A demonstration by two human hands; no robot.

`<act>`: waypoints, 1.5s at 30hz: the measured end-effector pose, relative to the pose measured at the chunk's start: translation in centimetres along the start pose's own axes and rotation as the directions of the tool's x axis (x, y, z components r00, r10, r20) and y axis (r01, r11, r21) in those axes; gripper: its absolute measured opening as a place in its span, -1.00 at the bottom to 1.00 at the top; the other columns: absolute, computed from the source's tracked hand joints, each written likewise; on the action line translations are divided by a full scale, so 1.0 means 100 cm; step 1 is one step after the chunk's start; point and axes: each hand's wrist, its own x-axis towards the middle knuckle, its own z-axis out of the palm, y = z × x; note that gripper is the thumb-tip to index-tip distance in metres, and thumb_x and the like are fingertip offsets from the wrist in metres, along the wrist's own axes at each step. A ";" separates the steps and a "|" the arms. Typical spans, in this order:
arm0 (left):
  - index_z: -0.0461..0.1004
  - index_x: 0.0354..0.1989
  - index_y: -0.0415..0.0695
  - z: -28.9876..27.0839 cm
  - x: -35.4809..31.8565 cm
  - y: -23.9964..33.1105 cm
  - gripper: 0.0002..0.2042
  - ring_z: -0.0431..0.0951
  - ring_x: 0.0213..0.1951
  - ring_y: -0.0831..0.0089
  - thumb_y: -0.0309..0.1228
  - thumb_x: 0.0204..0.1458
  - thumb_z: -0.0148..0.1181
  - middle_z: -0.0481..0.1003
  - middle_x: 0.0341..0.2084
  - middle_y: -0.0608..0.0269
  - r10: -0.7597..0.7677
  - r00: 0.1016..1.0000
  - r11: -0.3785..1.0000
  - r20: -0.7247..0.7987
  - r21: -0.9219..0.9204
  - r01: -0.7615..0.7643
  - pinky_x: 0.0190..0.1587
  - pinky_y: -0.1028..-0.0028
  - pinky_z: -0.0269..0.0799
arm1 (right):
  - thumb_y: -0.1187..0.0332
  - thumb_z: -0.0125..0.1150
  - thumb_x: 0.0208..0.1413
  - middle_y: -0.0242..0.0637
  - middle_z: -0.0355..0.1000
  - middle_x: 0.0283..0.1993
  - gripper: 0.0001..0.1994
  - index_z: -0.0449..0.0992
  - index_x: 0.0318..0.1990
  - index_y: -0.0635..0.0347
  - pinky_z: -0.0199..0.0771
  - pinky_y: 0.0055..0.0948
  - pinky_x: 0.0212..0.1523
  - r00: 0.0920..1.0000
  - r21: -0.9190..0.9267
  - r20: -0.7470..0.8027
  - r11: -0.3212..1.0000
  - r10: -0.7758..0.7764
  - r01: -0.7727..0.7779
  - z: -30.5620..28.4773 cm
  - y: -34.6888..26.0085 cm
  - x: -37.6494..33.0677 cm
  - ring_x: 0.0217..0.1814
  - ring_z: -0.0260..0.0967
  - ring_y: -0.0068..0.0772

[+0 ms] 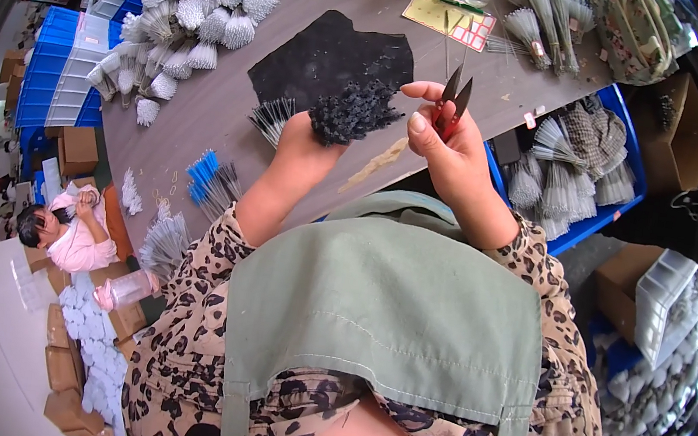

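Note:
My left hand (299, 159) is closed round a bundle of thin black-tipped brushes (354, 115). Their dark bristly ends point toward my right hand, while the pale stems stick out on the other side of the fist. In my right hand (463, 158) is a pair of small snips (449, 115) with red handles, the dark blades pointing up and away from me. The fingertips of this hand are close to the brush tips, apart from them. Beyond both hands, a black cloth (322, 51) lies flat on the table (204, 111).
White brush bundles (218, 7) are heaped at the far left, and more (537, 27) lie at the far right. A blue crate (599, 225) of bundles stands on the right. Blue-tipped brushes (209, 177) lie near my left forearm. Another person (79, 227) sits at the left.

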 end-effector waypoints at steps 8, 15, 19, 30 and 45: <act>0.52 -0.24 -0.19 0.000 -0.001 0.003 -0.77 0.57 -0.32 0.44 -0.52 -0.14 0.26 0.58 -0.38 0.20 -0.015 1.000 0.999 0.018 0.040 0.014 -0.24 0.45 0.43 | 0.34 0.13 0.17 -0.60 0.12 -0.46 -0.62 0.27 0.09 0.30 0.06 -0.69 -0.42 1.000 -0.020 -0.004 1.000 0.007 -0.007 -0.002 0.006 -0.001 -0.45 0.03 -0.75; 0.51 -0.22 -0.18 0.001 0.000 -0.001 -0.81 0.56 -0.26 0.21 -0.53 -0.06 0.16 0.55 -0.36 0.08 0.075 0.997 0.992 -0.021 0.108 -0.073 -0.19 0.43 0.42 | 0.34 0.16 0.15 -0.62 0.14 -0.49 -0.65 0.32 0.04 0.26 0.08 -0.70 -0.43 0.998 0.077 -0.026 0.995 0.063 -0.061 -0.001 0.007 -0.002 -0.47 0.04 -0.76; 0.51 -0.14 -0.15 -0.001 -0.002 -0.001 -0.74 0.55 -0.23 0.19 -0.55 -0.06 0.15 0.54 -0.30 0.07 0.070 0.997 0.990 -0.028 0.128 -0.066 -0.14 0.42 0.42 | 0.33 0.19 0.13 -0.62 0.20 -0.48 -0.68 0.37 0.01 0.24 0.14 -0.70 -0.43 0.990 0.128 -0.056 0.984 0.128 -0.120 0.001 0.007 -0.003 -0.47 0.09 -0.78; 0.51 -0.07 -0.07 -0.005 0.002 0.009 -0.64 0.53 -0.20 0.24 -0.61 -0.10 0.12 0.55 -0.28 0.11 0.186 0.981 0.969 -0.048 0.174 -0.176 -0.10 0.42 0.41 | 0.33 0.16 0.15 -0.59 0.19 -0.48 -0.67 0.34 0.03 0.23 0.10 -0.68 -0.43 0.987 0.196 -0.026 0.969 0.156 -0.148 0.000 0.008 -0.003 -0.47 0.06 -0.73; 0.47 -0.18 -0.24 0.007 0.011 0.036 -0.78 0.54 -0.29 0.46 -0.56 -0.03 0.20 0.54 -0.31 0.19 -0.094 0.963 0.895 0.254 -0.402 0.193 -0.22 0.49 0.45 | 0.27 0.10 0.19 -0.58 0.09 -0.51 -0.59 0.21 0.13 0.20 0.05 -0.64 -0.42 0.988 0.531 0.099 0.833 0.121 -0.155 -0.005 -0.007 0.013 -0.50 -0.01 -0.70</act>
